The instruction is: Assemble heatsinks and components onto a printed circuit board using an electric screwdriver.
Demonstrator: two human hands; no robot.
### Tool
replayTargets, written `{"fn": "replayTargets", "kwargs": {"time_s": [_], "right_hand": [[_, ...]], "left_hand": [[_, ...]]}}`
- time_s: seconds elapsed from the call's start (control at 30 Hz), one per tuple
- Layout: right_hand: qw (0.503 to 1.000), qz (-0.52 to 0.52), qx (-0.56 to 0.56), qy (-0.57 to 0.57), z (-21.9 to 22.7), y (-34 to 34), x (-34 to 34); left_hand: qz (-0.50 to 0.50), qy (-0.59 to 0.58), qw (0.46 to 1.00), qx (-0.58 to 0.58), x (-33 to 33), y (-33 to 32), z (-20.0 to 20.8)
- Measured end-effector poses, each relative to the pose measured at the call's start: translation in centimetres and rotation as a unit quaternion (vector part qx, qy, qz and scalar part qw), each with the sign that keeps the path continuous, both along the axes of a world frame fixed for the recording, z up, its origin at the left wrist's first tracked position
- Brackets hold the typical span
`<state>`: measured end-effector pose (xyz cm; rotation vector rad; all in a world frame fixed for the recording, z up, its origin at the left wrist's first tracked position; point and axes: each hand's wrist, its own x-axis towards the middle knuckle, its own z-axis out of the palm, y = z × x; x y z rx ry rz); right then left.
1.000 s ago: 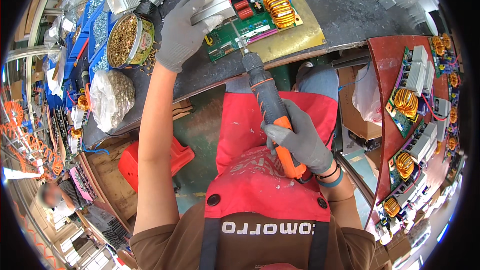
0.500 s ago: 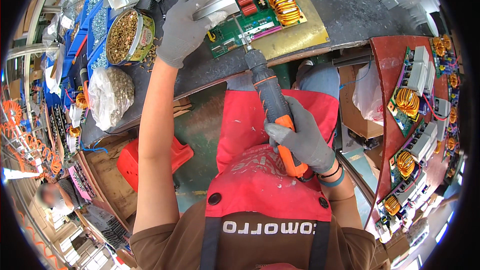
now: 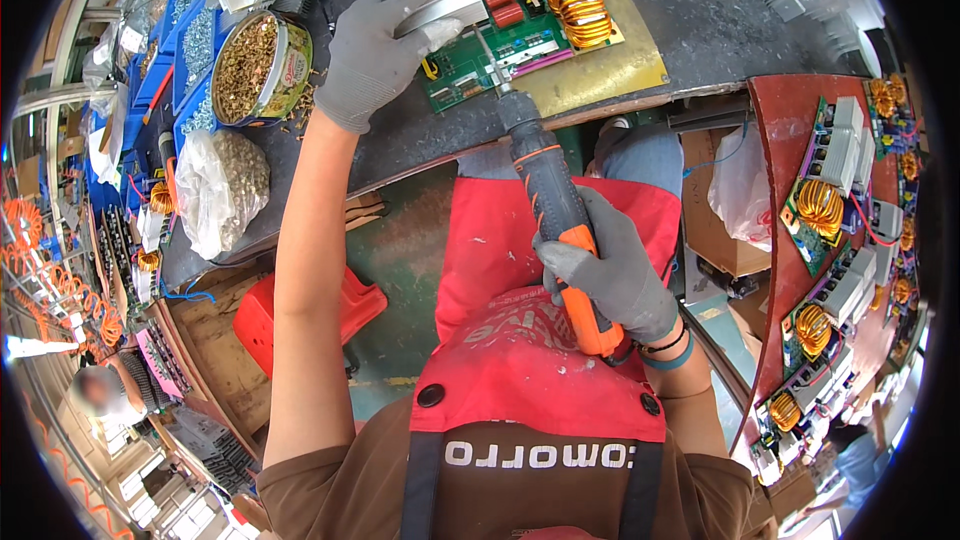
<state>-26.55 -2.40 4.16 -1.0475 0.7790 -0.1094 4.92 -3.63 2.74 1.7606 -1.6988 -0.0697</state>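
Pinching a silver metal block (image 3: 447, 8) on the green circuit board (image 3: 515, 37) at twelve o'clock with the left hand (image 3: 372, 52). Gripping a power screwdriver (image 3: 550, 185) in the right hand (image 3: 622, 268), with bit (image 3: 491, 56) toward eleven o'clock.

Dark grey, scuffed workbench top (image 3: 700, 45) with worn wooden edge is stretching across upper part of view, bowing with lens. Green painted floor (image 3: 415, 230), pretty beat up, is showing below. Bright red plastic seat-like thing (image 3: 262, 322) is sitting under bench, left side. Flat red-brown work surface (image 3: 768, 115) is curving down right side; brown cardboard box (image 3: 698, 210) is hanging out just left of it. Hard white light (image 3: 40, 347) is glaring near left rim, multi-pane windows (image 3: 188, 512) are glowing lower left.
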Motion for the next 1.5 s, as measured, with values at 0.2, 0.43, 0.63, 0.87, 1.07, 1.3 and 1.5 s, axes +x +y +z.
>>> {"fn": "replayTargets", "kwargs": {"time_s": [0.2, 0.43, 0.63, 0.87, 1.07, 1.3, 1.5], "right_hand": [[0.999, 0.002, 0.039, -0.038, 0.3, -0.7, 0.2], [0.968, -0.035, 0.202, -0.144, -0.9, -1.3, -0.6], [0.901, -0.077, 0.354, -0.238, -2.6, -0.1, -0.7], [0.985, 0.012, 0.128, -0.113, -1.0, -0.5, -1.1], [0.983, 0.024, 0.108, -0.147, 1.5, -0.9, -4.2], [0.990, 0.021, 0.046, -0.134, 0.4, 0.0, -7.3], [0.989, 0.038, 0.045, -0.139, -0.4, -0.1, -7.2]], "left_hand": [[-0.011, -0.040, 0.999, 0.009, -0.2, 0.0, 0.3], [-0.013, -0.053, 0.998, 0.004, -0.4, -0.1, 0.4], [-0.006, -0.050, 0.999, 0.007, -0.7, 0.1, 0.6], [0.030, -0.085, 0.996, -0.009, -1.5, 0.4, 0.6], [0.014, -0.115, 0.991, -0.063, -0.2, 1.2, 1.4], [0.320, 0.204, 0.920, -0.100, 6.0, 3.3, 2.6], [0.325, 0.019, 0.945, 0.038, 3.6, 5.7, 1.9]]}}
